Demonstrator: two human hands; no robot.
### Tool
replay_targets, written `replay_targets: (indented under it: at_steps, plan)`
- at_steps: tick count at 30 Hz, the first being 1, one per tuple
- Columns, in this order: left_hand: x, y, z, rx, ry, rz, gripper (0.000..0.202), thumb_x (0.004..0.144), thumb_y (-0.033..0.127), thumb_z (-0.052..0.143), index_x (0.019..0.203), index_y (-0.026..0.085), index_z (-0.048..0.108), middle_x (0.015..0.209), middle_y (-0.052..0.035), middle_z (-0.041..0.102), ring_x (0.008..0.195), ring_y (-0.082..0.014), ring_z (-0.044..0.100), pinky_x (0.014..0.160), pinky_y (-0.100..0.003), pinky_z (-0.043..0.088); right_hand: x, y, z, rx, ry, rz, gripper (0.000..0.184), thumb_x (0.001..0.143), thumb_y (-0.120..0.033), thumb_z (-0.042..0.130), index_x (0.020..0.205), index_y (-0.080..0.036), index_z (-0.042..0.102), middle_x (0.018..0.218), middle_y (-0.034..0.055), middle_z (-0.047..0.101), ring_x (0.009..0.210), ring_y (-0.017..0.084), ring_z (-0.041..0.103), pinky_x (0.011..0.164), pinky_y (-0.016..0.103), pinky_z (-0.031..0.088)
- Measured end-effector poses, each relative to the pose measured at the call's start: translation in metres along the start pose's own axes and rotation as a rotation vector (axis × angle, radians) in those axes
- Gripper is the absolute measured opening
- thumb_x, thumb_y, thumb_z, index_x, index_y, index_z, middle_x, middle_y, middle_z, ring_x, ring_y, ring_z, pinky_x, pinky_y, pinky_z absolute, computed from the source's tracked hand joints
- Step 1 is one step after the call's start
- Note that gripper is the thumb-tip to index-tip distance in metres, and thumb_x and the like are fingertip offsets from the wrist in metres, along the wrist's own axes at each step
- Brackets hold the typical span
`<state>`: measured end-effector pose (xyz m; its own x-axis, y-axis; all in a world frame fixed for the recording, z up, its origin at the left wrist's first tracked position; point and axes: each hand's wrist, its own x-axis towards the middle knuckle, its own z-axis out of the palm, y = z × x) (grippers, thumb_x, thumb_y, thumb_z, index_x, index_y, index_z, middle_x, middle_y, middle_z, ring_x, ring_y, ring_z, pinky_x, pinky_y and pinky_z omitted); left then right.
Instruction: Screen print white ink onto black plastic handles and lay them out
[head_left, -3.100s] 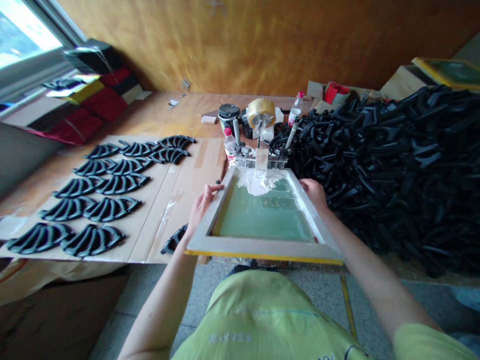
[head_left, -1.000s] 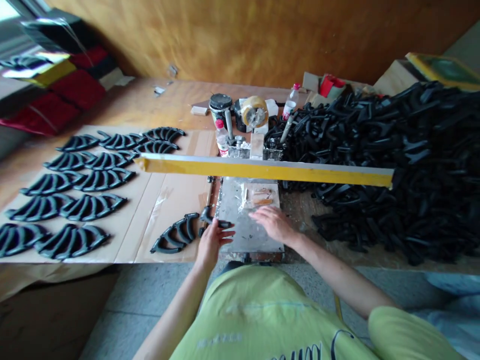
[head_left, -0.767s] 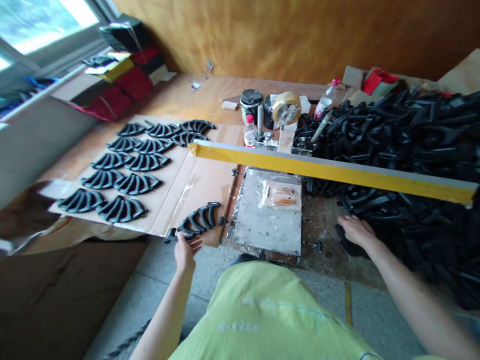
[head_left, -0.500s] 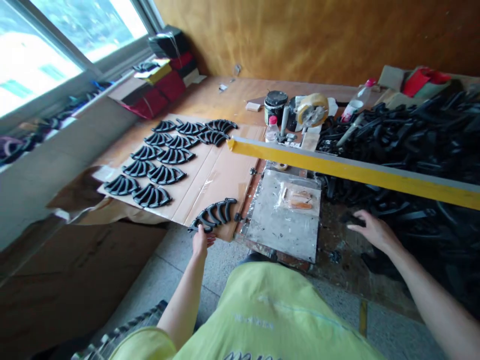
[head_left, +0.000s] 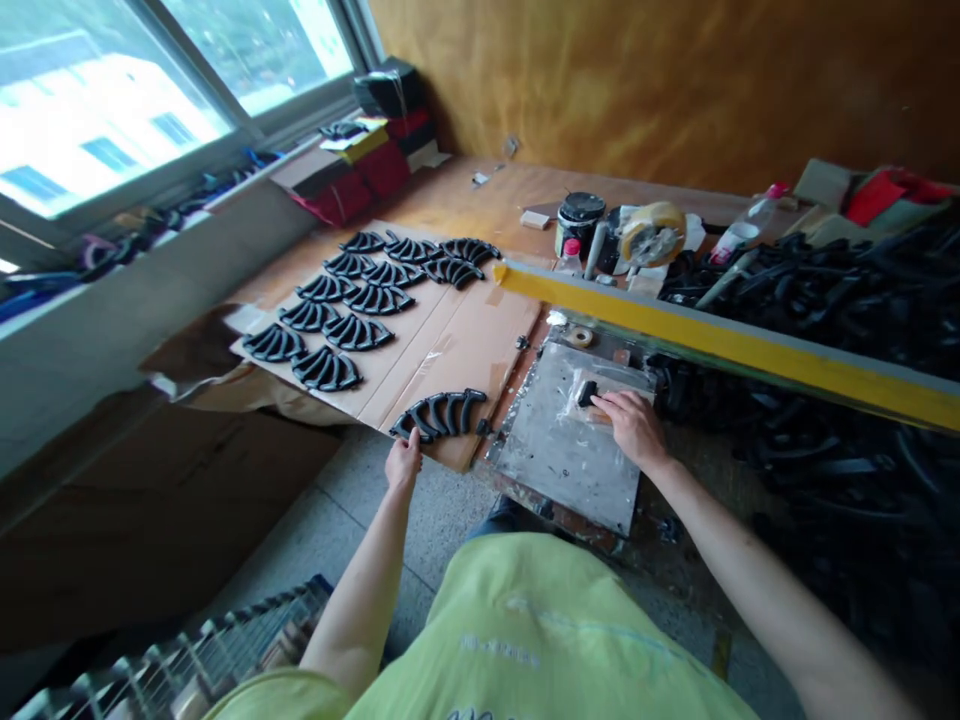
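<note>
My left hand [head_left: 403,462] pinches the near end of a fan of curved black plastic pieces [head_left: 442,413] lying at the near edge of the brown cardboard sheet [head_left: 457,345]. My right hand [head_left: 631,425] is closed over a small black piece [head_left: 586,393] and presses it down on the grey metal printing plate [head_left: 559,450]. The raised screen frame [head_left: 720,345], with its yellow edge, hangs above the plate.
Rows of black curved pieces [head_left: 337,330] lie on the cardboard at left. A big heap of black parts [head_left: 847,310] fills the right. An ink can [head_left: 579,215], a tape roll [head_left: 651,233] and bottles stand behind. A window and red boxes [head_left: 379,165] are at far left.
The screen frame, held flat by both hands at first, now stands raised. My right hand reached to the black heap and came back onto the plate. My left hand moved onto the fan of pieces.
</note>
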<state>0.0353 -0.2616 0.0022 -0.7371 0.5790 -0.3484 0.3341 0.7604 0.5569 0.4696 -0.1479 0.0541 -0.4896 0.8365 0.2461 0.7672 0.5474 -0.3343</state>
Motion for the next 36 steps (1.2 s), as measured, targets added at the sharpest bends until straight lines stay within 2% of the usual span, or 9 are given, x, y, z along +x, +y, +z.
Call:
replay_targets:
  at_steps: [3, 5, 10, 13, 16, 19, 24, 30, 36]
  plan:
    - [-0.014, -0.001, 0.005, 0.034, 0.188, 0.047, 0.042, 0.086, 0.055, 0.045, 0.101, 0.018, 0.060, 0.107, -0.0161, 0.065, 0.112, -0.0314, 0.058, 0.093, -0.044, 0.045, 0.010, -0.016, -0.003, -0.008, 0.017, -0.018, 0.033, 0.092, -0.022, 0.049, 0.118, -0.024, 0.069, 0.119, 0.0116, 0.065, 0.110, 0.030, 0.053, 0.096, 0.047, 0.042]
    - [-0.025, 0.000, 0.010, 0.060, 0.251, 0.157, 0.042, 0.087, 0.051, 0.048, 0.112, 0.020, 0.059, 0.127, -0.0150, 0.057, 0.126, -0.0284, 0.048, 0.103, -0.041, 0.038, 0.022, -0.040, 0.002, 0.057, 0.020, -0.076, 0.033, 0.093, -0.021, 0.048, 0.119, -0.023, 0.068, 0.115, 0.0119, 0.065, 0.105, 0.028, 0.055, 0.094, 0.045, 0.044]
    - [-0.038, 0.009, 0.025, 0.287, 0.201, 0.555, 0.045, 0.092, 0.047, 0.043, 0.128, 0.024, 0.060, 0.142, -0.0105, 0.050, 0.128, -0.0271, 0.043, 0.106, -0.039, 0.034, 0.072, -0.125, 0.054, 0.261, -0.141, -0.222, 0.029, 0.095, -0.022, 0.047, 0.116, -0.020, 0.068, 0.104, 0.0089, 0.067, 0.101, 0.022, 0.056, 0.096, 0.037, 0.044]
    - [-0.038, 0.021, 0.029, 0.373, 0.165, 0.537, 0.048, 0.091, 0.051, 0.044, 0.130, 0.028, 0.059, 0.143, -0.0094, 0.050, 0.126, -0.0303, 0.043, 0.101, -0.043, 0.037, 0.104, -0.168, 0.097, 0.259, -0.325, -0.194, 0.031, 0.096, -0.028, 0.048, 0.120, -0.021, 0.066, 0.106, 0.0097, 0.066, 0.103, 0.022, 0.056, 0.096, 0.035, 0.043]
    - [-0.035, 0.035, 0.027, 0.407, 0.150, 0.447, 0.048, 0.089, 0.054, 0.045, 0.127, 0.031, 0.062, 0.140, -0.0102, 0.051, 0.121, -0.0336, 0.044, 0.095, -0.049, 0.038, 0.125, -0.192, 0.126, 0.180, -0.499, -0.099, 0.039, 0.095, -0.040, 0.048, 0.128, -0.023, 0.060, 0.113, 0.0121, 0.063, 0.108, 0.024, 0.056, 0.092, 0.036, 0.045]
    - [-0.030, 0.044, 0.023, 0.412, 0.107, 0.403, 0.045, 0.088, 0.053, 0.047, 0.122, 0.030, 0.064, 0.134, -0.0122, 0.054, 0.117, -0.0352, 0.045, 0.091, -0.053, 0.038, 0.131, -0.202, 0.137, 0.134, -0.569, 0.012, 0.044, 0.095, -0.050, 0.046, 0.123, -0.021, 0.064, 0.115, 0.0140, 0.061, 0.110, 0.026, 0.057, 0.092, 0.036, 0.044]
    - [-0.014, 0.047, 0.019, 0.398, 0.081, 0.424, 0.041, 0.087, 0.050, 0.048, 0.118, 0.028, 0.066, 0.129, -0.0134, 0.056, 0.115, -0.0364, 0.044, 0.089, -0.054, 0.037, 0.126, -0.209, 0.138, 0.133, -0.558, 0.079, 0.046, 0.095, -0.050, 0.043, 0.113, -0.015, 0.068, 0.108, 0.0172, 0.064, 0.104, 0.026, 0.061, 0.093, 0.036, 0.044]
    - [0.010, 0.052, 0.016, 0.388, 0.052, 0.501, 0.042, 0.088, 0.050, 0.047, 0.115, 0.025, 0.067, 0.127, -0.0134, 0.058, 0.115, -0.0361, 0.046, 0.094, -0.052, 0.036, 0.139, -0.210, 0.142, 0.325, -0.550, 0.098, 0.042, 0.095, -0.042, 0.046, 0.122, -0.015, 0.064, 0.117, 0.0165, 0.066, 0.111, 0.025, 0.062, 0.097, 0.034, 0.045]
    - [0.012, 0.044, 0.027, 0.438, 0.056, 0.610, 0.064, 0.080, 0.054, 0.058, 0.131, 0.016, 0.057, 0.137, -0.0213, 0.049, 0.132, -0.0444, 0.034, 0.106, -0.060, 0.026, 0.135, -0.200, 0.144, 0.494, -0.529, 0.232, 0.044, 0.094, -0.033, 0.048, 0.134, -0.014, 0.054, 0.122, 0.0155, 0.066, 0.113, 0.024, 0.063, 0.098, 0.036, 0.047]
